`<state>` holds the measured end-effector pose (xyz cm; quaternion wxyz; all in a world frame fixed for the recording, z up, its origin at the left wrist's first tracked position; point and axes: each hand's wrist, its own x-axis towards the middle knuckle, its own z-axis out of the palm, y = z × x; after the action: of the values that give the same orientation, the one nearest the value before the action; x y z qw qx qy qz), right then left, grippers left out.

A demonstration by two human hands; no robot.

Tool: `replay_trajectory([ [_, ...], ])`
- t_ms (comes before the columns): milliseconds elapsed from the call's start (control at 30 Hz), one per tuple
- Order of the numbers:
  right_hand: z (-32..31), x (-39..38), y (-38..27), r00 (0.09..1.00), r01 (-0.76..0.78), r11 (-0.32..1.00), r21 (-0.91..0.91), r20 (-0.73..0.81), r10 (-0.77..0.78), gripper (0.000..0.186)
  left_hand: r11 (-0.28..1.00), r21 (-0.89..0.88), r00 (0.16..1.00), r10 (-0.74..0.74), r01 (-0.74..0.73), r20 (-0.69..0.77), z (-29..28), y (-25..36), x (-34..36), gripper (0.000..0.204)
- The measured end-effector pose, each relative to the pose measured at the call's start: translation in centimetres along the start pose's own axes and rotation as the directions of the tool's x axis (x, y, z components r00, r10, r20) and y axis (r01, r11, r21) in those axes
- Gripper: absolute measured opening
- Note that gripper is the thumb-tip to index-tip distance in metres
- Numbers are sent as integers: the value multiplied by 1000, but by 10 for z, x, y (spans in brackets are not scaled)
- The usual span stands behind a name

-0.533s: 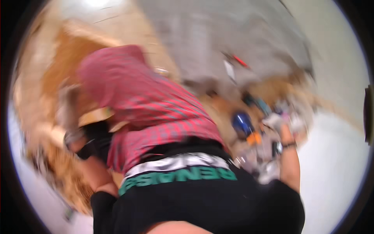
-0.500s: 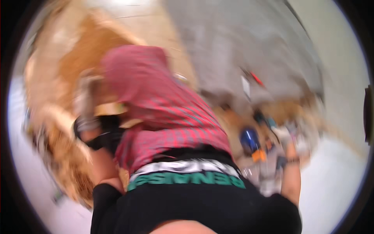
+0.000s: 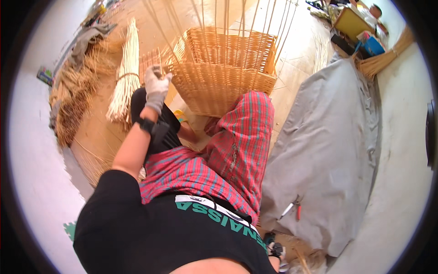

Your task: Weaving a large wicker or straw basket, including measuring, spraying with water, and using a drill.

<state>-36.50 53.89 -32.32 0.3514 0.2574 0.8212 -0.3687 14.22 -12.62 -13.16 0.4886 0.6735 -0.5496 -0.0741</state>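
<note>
A woven wicker basket [image 3: 196, 84] stands in front of my knees, with tall uncut stakes rising from its rim. My left hand [image 3: 158, 86], in a pale glove, is at the basket's near left corner. Its fingers are curled closed against the edge and seem to grip it. Far behind on the right, low in the view, my right hand [image 3: 281, 254] is mostly hidden by my body. Beside it are some dark small items and straw-coloured strands. What its fingers do cannot be made out.
A tied bundle of pale cane [image 3: 125, 84] and darker fibre heaps [image 3: 75, 102] lie on the left. Shears [image 3: 292, 208] with red and white handles rest on a grey cloth [image 3: 326, 137] at right. A blue container [image 3: 373, 47] and another person [image 3: 372, 18] are farther off.
My view has swung, bringing the wicker basket into sight. My left hand is now at its corner. My right hand has gone from the right side to low behind me.
</note>
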Motion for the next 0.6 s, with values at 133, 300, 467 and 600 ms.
replay_trajectory([
  [133, -26, -3, -13, 995, 42, 989, 139, -91, -29, 25, 982, -180, 970, 98, -57, 224, 25, -16, 22, 66],
  [300, -52, -8, -44, 977, 115, 940, 320, -206, -50, 27, 997, -19, 961, 71, -68, 266, 19, -19, 27, 51],
  [467, -71, -23, -74, 951, 199, 851, 485, -306, -48, 28, 983, 75, 921, 128, -167, 368, 22, -18, 49, 45],
  [600, -90, -49, -98, 926, 291, 760, 581, -372, -71, 30, 969, 102, 937, 186, -224, 296, 32, -23, 83, 43],
])
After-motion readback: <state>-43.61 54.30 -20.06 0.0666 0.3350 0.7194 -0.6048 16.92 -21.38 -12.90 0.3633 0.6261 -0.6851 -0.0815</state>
